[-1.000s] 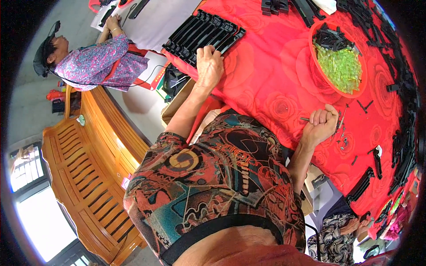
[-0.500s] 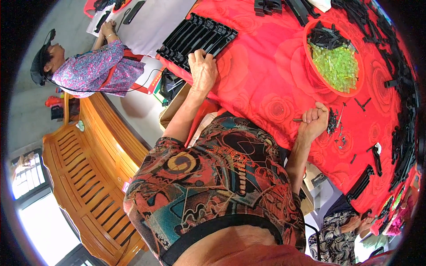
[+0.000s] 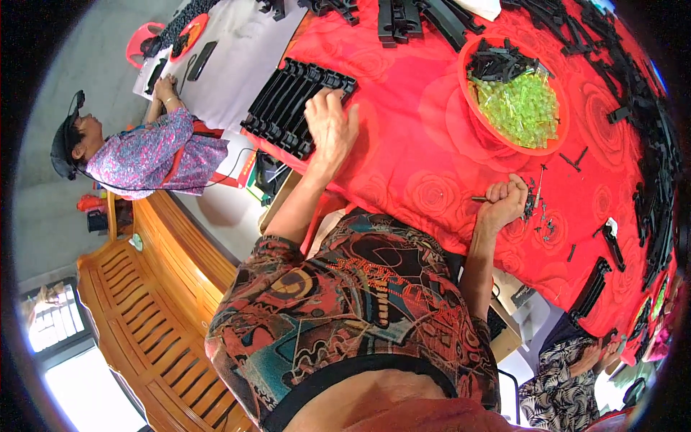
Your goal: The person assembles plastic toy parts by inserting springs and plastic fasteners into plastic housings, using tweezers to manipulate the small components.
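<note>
A row of long black plastic strips (image 3: pixel 291 108) lies side by side on the red tablecloth, toward the left. My left hand (image 3: pixel 331 133) rests at the right end of this row, its fingers bent over the nearest strips and its thumb standing apart. Farther right and nearer to me, my right hand (image 3: pixel 502 205) is closed in a fist around a thin dark rod (image 3: pixel 479 199), whose end pokes out on the left; the rest is hidden in the fingers. Small black pieces (image 3: pixel 548 225) and a slim pointed tool (image 3: pixel 539 186) lie beside this fist.
A red basin (image 3: pixel 466 86) holds clear yellow-green pieces and black pieces. Black plastic parts (image 3: pixel 658 209) heap along the right edge, and larger ones (image 3: pixel 399 21) lie at the far side. A co-worker (image 3: pixel 137 155) sits at the left, near a wooden bench (image 3: pixel 155 309); another person's hands (image 3: pixel 594 356) show lower right.
My left hand has shifted rightward along the row, and its thumb has come away from the fingers. The right fist keeps hold of the rod. The whole view has shifted slightly.
</note>
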The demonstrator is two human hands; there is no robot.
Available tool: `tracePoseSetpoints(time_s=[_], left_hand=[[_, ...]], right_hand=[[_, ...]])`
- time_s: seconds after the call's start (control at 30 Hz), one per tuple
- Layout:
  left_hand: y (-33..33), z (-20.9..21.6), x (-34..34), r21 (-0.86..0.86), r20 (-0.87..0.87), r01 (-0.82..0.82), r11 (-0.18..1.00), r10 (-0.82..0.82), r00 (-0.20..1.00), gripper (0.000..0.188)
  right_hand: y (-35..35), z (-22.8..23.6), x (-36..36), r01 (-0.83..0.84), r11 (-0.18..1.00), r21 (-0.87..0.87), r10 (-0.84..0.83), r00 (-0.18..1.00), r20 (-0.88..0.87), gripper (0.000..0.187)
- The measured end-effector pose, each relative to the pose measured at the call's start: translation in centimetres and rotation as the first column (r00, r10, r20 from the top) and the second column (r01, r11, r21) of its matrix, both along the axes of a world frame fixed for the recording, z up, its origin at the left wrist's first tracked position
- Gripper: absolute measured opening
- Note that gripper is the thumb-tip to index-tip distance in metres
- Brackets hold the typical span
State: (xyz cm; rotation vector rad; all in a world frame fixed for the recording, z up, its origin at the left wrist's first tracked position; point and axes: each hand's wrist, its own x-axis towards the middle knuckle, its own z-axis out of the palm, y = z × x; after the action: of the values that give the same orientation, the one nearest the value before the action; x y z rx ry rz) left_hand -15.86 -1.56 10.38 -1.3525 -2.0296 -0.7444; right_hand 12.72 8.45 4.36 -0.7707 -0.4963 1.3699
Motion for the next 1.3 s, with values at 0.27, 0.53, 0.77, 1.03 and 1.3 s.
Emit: tracePoseSetpoints(time_s=[0.27, 0.53, 0.77, 1.03, 1.3], left_hand=[[15.2, 0.6, -4.4, -0.02, 0.027, -0.01, 1.0, 0.011, 1.0, 0.044], [18.9, -2.1, -10.3, 0.012, 0.341, -0.283, 0.959, 0.262, 0.903, 0.031], [10.8, 0.9, -8.5, 0.409, 0.76, -0.007, 0.912, -0.336, 0.557, 0.017], [1.6, 0.4, 2.3, 0.199, 0.93, 0.566, 0.8, -0.336, 0.148, 0.017], [4.7, -3.5, 7.3, -0.054, 0.679, 0.708, 0.705, -0.494, 0.543, 0.018]], right_hand=[[-0.5, -1.1, -1.1, -0.022, 0.991, 0.129, -0.007, 0.975, 0.222, 0.011], [-0.6, -2.5, -1.2, -0.097, 0.982, 0.159, 0.019, 0.901, 0.433, 0.009], [-0.6, -0.6, -1.1, -0.103, 0.986, 0.134, 0.053, 0.941, 0.334, 0.01], [0.0, -0.9, -0.5, -0.065, 0.991, 0.118, 0.057, 0.996, 0.074, 0.012], [-0.3, 0.0, 3.4, -0.09, 0.996, -0.03, 0.09, 0.996, -0.001, 0.013]])
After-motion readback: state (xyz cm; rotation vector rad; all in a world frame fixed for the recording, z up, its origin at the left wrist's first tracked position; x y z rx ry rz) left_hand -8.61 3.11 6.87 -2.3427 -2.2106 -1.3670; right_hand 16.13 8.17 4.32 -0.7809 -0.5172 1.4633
